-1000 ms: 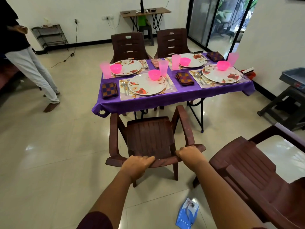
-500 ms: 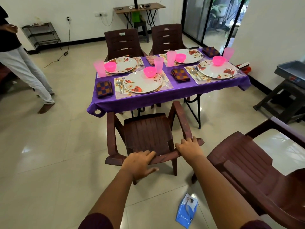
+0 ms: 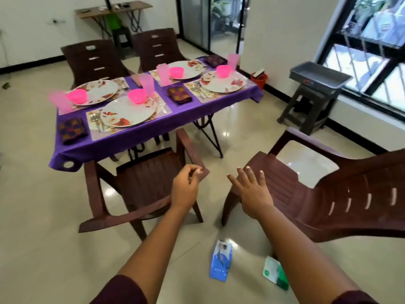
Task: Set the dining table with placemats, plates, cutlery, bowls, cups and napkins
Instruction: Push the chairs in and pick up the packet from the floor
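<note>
The table under a purple cloth (image 3: 122,145) carries several place settings. Each has a placemat, a floral plate (image 3: 129,111), a pink bowl (image 3: 137,96), a pink cup (image 3: 147,84), a checked napkin (image 3: 72,130) and cutlery (image 3: 95,121). A brown plastic chair (image 3: 142,183) stands against the near side. My left hand (image 3: 186,187) hovers by its right armrest, fingers loosely curled and holding nothing. My right hand (image 3: 252,189) is spread flat in front of the seat edge of a second brown chair (image 3: 328,194), which stands apart on the right.
Two more brown chairs (image 3: 94,60) stand at the table's far side. A grey tray on a dark stool (image 3: 317,76) sits by the window, with a red bin (image 3: 259,79) near the wall. A blue packet (image 3: 221,263) and a green packet (image 3: 275,273) lie on the floor.
Both hands have let go of the near chair's back and lifted off it. My view has swung right, so the second chair fills more of the frame and the person at left is gone.
</note>
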Demonstrator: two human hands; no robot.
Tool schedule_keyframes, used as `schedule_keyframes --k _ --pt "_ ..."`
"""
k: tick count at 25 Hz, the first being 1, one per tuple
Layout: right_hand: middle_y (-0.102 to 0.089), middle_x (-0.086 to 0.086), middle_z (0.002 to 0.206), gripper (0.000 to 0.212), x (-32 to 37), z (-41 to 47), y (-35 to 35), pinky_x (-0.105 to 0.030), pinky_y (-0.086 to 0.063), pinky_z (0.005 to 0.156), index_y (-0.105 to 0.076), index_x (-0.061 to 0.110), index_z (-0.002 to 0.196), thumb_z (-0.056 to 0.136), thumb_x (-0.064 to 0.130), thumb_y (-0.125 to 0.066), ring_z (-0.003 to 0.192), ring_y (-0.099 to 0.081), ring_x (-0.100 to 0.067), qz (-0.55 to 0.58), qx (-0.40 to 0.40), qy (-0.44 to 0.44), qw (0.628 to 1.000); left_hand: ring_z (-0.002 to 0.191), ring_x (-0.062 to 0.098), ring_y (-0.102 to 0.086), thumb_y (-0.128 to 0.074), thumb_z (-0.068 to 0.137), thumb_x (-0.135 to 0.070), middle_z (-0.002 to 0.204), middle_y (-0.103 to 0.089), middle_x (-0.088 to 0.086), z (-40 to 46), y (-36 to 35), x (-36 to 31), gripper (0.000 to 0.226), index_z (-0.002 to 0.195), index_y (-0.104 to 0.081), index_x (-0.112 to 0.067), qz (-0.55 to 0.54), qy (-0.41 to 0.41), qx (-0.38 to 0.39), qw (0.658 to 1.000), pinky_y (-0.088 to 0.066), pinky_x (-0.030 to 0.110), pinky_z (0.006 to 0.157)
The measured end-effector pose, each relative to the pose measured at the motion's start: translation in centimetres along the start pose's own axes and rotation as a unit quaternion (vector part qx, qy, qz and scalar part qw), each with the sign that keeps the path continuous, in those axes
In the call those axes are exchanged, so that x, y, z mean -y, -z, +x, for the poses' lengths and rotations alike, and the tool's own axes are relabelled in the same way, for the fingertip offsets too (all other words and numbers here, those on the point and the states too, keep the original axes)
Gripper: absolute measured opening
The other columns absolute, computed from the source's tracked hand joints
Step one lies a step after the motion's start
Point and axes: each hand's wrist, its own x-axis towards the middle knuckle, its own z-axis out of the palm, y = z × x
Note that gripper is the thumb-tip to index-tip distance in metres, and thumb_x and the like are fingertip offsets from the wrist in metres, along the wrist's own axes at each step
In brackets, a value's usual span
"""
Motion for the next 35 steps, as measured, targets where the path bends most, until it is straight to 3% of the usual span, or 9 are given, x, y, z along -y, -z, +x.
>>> schedule_keyframes --k 3,9,11,15,20,23,28,32,35 --pt "0.011 -0.008 0.162 0.078 -6.5 -2.8 -1.6 -0.064 0.002 0.114 0.008 0.033 0.153 0.096 0.029 -0.044 0.148 0.01 -0.037 -0.014 0.031 -0.036 0.999 0.077 0.002 -0.057 -0.06 0.093 -0.015 0.084 -0.064 -0.009 -1.6 -8.3 -2.2 0.008 0.089 -0.066 -0.017 0.014 -0.054 0.105 0.993 -0.042 0.012 0.071" --pt "0.013 -0.009 0.162 0.074 -22.0 -8.3 -5.4 -0.068 0.006 0.111 0.006 0.033 0.154 0.098 0.025 -0.043 0.147 0.014 -0.038 -0.03 0.086 -0.078 0.993 0.091 0.014 -0.062 -0.061 0.087 -0.014 0.095 -0.065 0.0 -8.0 -25.2 -4.8 0.008 0.091 -0.066 -0.019 0.042 0.014 0.287 0.957 -0.048 0.028 0.086" --pt "0.008 -0.009 0.162 0.07 -26.8 -10.0 -6.7 -0.068 0.008 0.11 0.001 0.034 0.154 0.099 0.028 -0.042 0.148 0.012 -0.037 -0.019 0.088 -0.089 0.992 0.096 0.016 -0.061 -0.064 0.088 -0.011 0.101 -0.063 0.003 -9.2 -30.3 -5.9 0.011 0.098 -0.068 -0.014 0.081 0.02 0.344 0.935 -0.046 0.025 0.089" --pt "-0.003 -0.004 0.162 0.063 -36.9 -13.4 -8.1 -0.066 0.008 0.111 -0.01 0.035 0.153 0.099 0.053 -0.035 0.149 0.004 -0.031 0.016 0.085 -0.104 0.991 0.104 0.018 -0.059 -0.064 0.09 -0.014 0.108 -0.063 0.005 -11.7 -40.5 -10.7 0.014 0.103 -0.066 -0.012 0.075 0.027 0.366 0.927 -0.044 0.026 0.092" --pt "-0.017 -0.001 0.159 0.058 -46.1 -16.4 -9.4 -0.064 0.007 0.113 -0.017 0.037 0.151 0.098 0.06 -0.026 0.149 -0.002 -0.028 0.062 0.036 -0.143 0.987 0.107 0.018 -0.058 -0.064 0.09 -0.034 0.112 -0.059 0.003 -13.4 -49.5 -16.5 0.024 0.109 -0.064 -0.018 0.049 0.03 0.421 0.905 -0.047 0.037 0.097" --pt "-0.024 0.001 0.155 0.056 -51.6 -15.9 -10.7 -0.063 0.005 0.113 -0.022 0.037 0.149 0.098 0.06 -0.025 0.149 -0.005 -0.028 0.102 0.028 -0.148 0.983 0.107 0.015 -0.058 -0.061 0.086 -0.052 0.113 -0.057 -0.001 -11.8 -54.8 -20.4 0.037 0.111 -0.061 -0.025 0.025 0.055 0.417 0.907 -0.05 0.039 0.095" --pt "-0.032 0.003 0.152 0.046 -60.2 -13.1 -12.5 -0.05 -0.005 0.12 -0.039 0.031 0.142 0.102 0.048 -0.024 0.148 -0.011 -0.024 0.093 0.041 -0.034 0.994 0.122 0.018 -0.049 -0.062 0.086 -0.054 0.128 -0.047 0.004 -8.0 -62.3 -24.7 0.058 0.131 -0.051 -0.019 0.04 0.038 0.421 0.906 -0.042 0.031 0.101" --pt "-0.035 0.004 0.153 0.042 -65.3 -11.0 -13.3 -0.041 -0.01 0.12 -0.044 0.027 0.141 0.103 0.036 -0.029 0.148 -0.015 -0.021 0.032 0.06 0.095 0.993 0.131 0.021 -0.042 -0.073 0.075 -0.057 0.141 -0.04 0.006 -7.1 -65.4 -26.0 0.09 0.145 -0.034 -0.017 0.107 0.082 0.455 0.88 -0.04 0.03 0.104" --pt "-0.036 0.004 0.153 0.045 -66.1 -9.9 -13.3 -0.037 -0.004 0.121 -0.045 0.024 0.142 0.098 0.023 -0.037 0.148 -0.014 -0.017 0.069 0.08 0.131 0.986 0.123 0.023 -0.05 -0.074 0.074 -0.05 0.138 -0.048 0.007 -7.3 -65.9 -27.4 0.086 0.142 -0.034 -0.015 0.175 0.096 0.455 0.868 -0.046 0.034 0.097"
